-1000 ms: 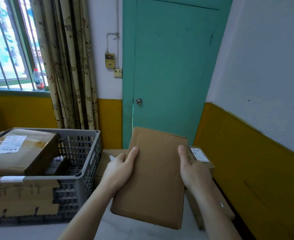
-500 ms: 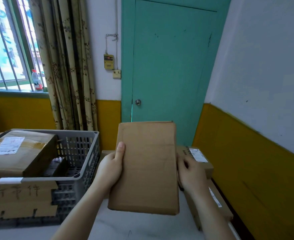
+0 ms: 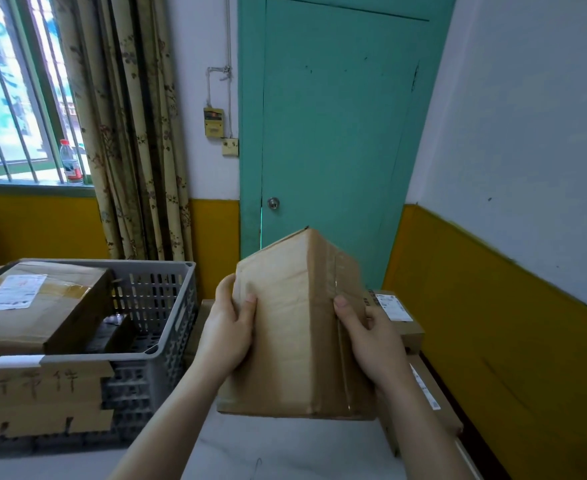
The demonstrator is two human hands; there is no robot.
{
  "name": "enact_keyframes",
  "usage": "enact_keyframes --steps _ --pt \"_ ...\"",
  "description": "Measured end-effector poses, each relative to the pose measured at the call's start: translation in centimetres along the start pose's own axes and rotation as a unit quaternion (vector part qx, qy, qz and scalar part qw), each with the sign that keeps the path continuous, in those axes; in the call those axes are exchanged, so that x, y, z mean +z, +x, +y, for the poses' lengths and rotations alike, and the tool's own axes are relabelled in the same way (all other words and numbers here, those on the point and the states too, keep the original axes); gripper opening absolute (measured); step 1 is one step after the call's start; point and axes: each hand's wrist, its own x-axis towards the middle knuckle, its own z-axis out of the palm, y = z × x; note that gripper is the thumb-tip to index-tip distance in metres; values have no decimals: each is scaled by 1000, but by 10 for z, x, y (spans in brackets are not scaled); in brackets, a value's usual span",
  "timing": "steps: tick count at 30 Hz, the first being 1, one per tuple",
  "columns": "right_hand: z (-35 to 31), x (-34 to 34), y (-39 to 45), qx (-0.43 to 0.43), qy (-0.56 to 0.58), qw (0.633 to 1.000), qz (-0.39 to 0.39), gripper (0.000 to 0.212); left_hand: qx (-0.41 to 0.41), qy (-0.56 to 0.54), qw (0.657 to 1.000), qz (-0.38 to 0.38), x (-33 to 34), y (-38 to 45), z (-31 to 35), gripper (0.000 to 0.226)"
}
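Currently, a brown rectangular cardboard parcel (image 3: pixel 295 334) is held above the flat white table (image 3: pixel 285 452), gripped at nine o'clock by the left hand (image 3: pixel 226 337) and at three o'clock by the right hand (image 3: pixel 371 337), fingers (image 3: pixel 225 289) curled round its sides.

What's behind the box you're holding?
Labelled cardboard boxes show past the right edge of the held box, stacked. How far they run behind it is covered by the box.

Parcel sorting room, plain back office.
Labelled cardboard parcels (image 3: pixel 394 315) pile on the counter (image 3: pixel 285 448), another fills a grey crate (image 3: pixel 167 306); teal door (image 3: pixel 337 133), barred window (image 3: pixel 8 91).
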Motion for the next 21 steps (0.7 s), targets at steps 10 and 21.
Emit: enact_keyframes --steps 10,21 --pt "-2 8 1 -21 5 1000 -10 61 -104 -34 981 -160 1 -19 35 136" --pt "-8 15 0 -42 -111 992 46 58 -74 -50 989 -122 17 -15 26 54"
